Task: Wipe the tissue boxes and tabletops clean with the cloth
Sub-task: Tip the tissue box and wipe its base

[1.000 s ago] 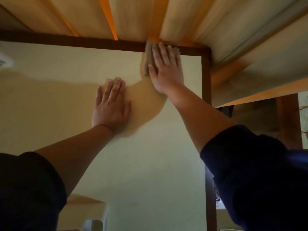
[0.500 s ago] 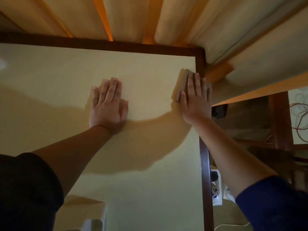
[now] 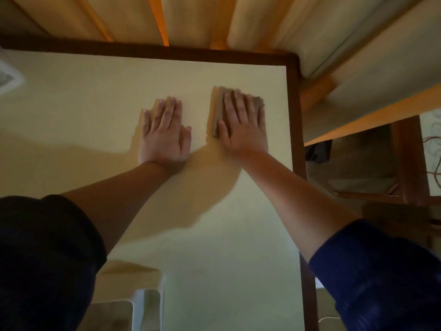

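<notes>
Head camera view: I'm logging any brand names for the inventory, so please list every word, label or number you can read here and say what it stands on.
No readable text anywhere in this view.
The cloth under the right hand: no label or print shows.
The tabletop, where the left hand rests flat: plain, no marks.
The pale object at the left edge: blurred, nothing legible.
The dark sleeves: no logo visible.

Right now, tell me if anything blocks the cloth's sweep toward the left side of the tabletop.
Yes: the left hand lies flat on the tabletop, directly left of the cloth under the right hand. Beyond it, nothing visible blocks the way.
</notes>
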The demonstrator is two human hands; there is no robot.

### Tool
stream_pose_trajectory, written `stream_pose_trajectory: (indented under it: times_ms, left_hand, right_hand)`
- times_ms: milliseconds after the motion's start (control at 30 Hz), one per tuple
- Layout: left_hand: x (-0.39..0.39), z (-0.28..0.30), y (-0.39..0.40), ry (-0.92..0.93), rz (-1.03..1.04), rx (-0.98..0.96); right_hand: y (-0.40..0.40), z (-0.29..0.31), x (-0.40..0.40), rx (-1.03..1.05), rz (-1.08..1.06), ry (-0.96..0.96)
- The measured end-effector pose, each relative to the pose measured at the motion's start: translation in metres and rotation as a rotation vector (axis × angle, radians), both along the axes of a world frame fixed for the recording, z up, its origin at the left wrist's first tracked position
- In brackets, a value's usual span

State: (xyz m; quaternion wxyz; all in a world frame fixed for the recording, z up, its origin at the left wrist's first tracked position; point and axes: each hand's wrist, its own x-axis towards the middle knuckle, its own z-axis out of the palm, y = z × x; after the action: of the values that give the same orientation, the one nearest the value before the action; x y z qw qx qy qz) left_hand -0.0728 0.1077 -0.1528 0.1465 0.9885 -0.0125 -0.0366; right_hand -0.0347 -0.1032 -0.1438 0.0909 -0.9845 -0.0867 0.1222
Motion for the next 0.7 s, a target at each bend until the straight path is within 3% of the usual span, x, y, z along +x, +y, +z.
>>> stream_pose_trajectory:
  times_ms: [233, 467, 700]
  left_hand:
    - [-0.006, 0.009, -0.001, -0.003, 0.016, -0.064]
    - [-0.023, 0.044, 0.015, 0.062, 0.181, -0.478]
    - [-0.118, 0.103, 0.015, 0.276, 0.045, -0.327]
  right_hand:
    - [0.000, 0.004, -0.096, -0.027, 0.028, 0.030]
    - [-0.008, 0.006, -0.160, -0.025, 0.036, 0.054]
    - [-0.011, 0.016, -0.237, -0.030, -0.006, 0.135]
